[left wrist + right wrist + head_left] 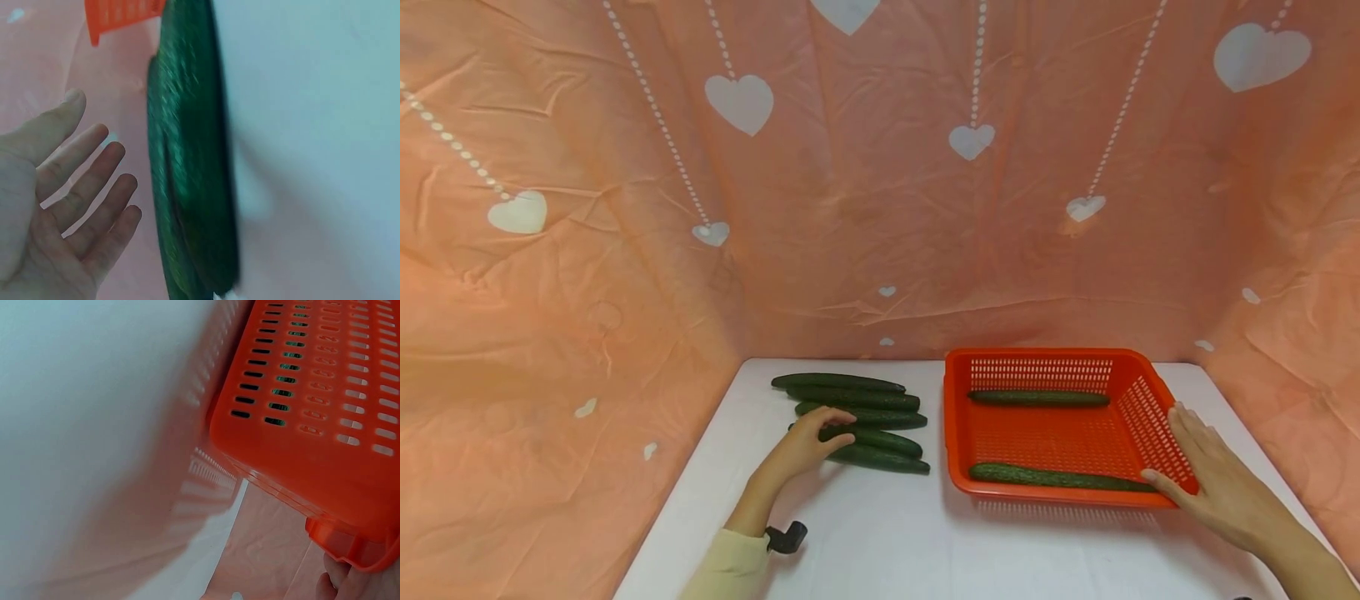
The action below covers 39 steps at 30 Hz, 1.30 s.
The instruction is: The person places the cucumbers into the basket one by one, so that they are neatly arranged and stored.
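Several dark green cucumbers lie side by side on the left of the table. My left hand is over the near ones, with its thumb and fingers apart. In the left wrist view its fingers are loosely spread beside a cucumber, with nothing between them. A red plastic basket stands to the right, holding one cucumber along its back wall and another cucumber along the front. My right hand rests at the basket's front right corner, fingers straight along the rim.
A white cloth covers the table. Behind and on both sides hangs a pink-orange sheet printed with white hearts. The basket's slotted wall shows close up in the right wrist view. A black strap mount sits on the left wrist.
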Each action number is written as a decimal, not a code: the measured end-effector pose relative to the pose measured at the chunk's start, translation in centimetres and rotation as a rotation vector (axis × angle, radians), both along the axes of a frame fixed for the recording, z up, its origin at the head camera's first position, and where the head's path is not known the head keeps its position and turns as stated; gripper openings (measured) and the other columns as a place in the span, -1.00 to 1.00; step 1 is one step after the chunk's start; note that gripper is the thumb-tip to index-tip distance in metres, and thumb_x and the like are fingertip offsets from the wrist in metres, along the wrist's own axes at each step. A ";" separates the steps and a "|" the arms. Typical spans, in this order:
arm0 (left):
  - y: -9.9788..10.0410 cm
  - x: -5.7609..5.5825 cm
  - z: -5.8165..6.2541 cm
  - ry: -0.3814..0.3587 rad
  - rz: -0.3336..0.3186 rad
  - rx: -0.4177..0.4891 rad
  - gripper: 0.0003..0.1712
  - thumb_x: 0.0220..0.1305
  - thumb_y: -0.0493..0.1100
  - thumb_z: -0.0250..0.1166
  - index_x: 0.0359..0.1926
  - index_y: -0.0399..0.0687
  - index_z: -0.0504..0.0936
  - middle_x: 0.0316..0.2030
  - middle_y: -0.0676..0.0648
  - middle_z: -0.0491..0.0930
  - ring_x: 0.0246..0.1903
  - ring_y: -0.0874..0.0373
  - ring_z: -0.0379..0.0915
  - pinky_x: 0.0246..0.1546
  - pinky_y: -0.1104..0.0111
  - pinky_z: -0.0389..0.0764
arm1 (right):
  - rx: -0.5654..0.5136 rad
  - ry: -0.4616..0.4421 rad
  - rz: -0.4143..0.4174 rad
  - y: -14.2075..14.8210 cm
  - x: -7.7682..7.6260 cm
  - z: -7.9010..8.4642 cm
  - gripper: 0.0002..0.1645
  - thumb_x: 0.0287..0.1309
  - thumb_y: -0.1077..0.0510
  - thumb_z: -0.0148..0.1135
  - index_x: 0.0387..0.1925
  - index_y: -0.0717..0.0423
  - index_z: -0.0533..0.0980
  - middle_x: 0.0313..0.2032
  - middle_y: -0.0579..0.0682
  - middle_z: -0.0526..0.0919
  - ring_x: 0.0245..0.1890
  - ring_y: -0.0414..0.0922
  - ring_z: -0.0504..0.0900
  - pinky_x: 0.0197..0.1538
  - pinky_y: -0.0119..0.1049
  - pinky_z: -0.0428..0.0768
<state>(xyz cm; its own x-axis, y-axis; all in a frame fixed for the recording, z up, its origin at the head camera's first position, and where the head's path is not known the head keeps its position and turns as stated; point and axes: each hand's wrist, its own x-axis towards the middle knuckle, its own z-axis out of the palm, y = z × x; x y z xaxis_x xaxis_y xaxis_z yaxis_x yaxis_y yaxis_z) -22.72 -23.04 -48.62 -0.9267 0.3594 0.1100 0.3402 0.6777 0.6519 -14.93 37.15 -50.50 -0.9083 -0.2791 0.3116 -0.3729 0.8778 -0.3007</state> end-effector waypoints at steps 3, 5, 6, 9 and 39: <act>-1.1 0.2 -0.5 -0.005 0.020 -0.022 -0.60 0.44 -0.07 0.47 0.20 -0.12 0.72 0.12 -0.09 0.68 0.20 -0.17 0.57 0.29 -0.11 0.55 | -0.001 -0.001 0.001 0.0 0.0 0.1 0.27 0.43 -0.14 0.35 0.71 0.29 -0.24 0.68 0.39 -0.18 0.72 -0.05 -0.45 0.49 -0.57 -0.59; -1.7 0.3 -0.8 -0.009 0.035 -0.041 -0.61 0.42 -0.08 0.49 0.18 -0.11 0.73 0.11 -0.10 0.68 0.20 -0.18 0.57 0.29 -0.12 0.55 | -0.002 0.001 0.001 0.0 0.0 0.1 0.27 0.42 -0.14 0.36 0.70 0.30 -0.23 0.68 0.39 -0.17 0.72 -0.06 -0.45 0.49 -0.58 -0.59; -1.9 0.4 -1.0 -0.009 0.049 -0.055 -0.61 0.41 -0.08 0.50 0.17 -0.09 0.73 0.10 -0.09 0.67 0.20 -0.18 0.57 0.28 -0.12 0.55 | -0.002 0.001 0.000 0.0 0.0 0.1 0.27 0.42 -0.14 0.37 0.70 0.31 -0.22 0.68 0.39 -0.17 0.72 -0.05 -0.44 0.49 -0.58 -0.59; -2.6 0.6 -1.5 -0.013 0.092 -0.086 -0.64 0.37 -0.08 0.53 0.12 -0.04 0.74 0.09 -0.08 0.67 0.18 -0.18 0.56 0.27 -0.12 0.55 | -0.005 -0.004 -0.002 0.0 0.1 0.2 0.26 0.43 -0.14 0.36 0.71 0.30 -0.22 0.68 0.39 -0.18 0.72 0.00 -0.43 0.49 -0.56 -0.59; -4.8 1.6 -3.6 0.012 0.026 -0.166 -0.59 0.29 -0.18 0.56 0.13 0.11 0.69 0.10 0.03 0.65 0.25 -0.14 0.53 0.29 -0.14 0.54 | 0.016 -0.007 -0.015 -0.2 0.3 0.4 0.25 0.45 -0.16 0.33 0.70 0.32 -0.20 0.70 0.31 -0.24 0.72 0.00 -0.42 0.48 -0.58 -0.60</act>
<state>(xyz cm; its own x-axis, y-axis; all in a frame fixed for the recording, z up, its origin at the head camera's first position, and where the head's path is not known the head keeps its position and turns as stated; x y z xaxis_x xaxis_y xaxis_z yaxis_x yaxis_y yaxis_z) -21.09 -27.82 -52.20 -0.9348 0.3498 0.0619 0.3283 0.7841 0.5267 -14.62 36.95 -50.06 -0.9145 -0.2704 0.3008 -0.3578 0.8878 -0.2895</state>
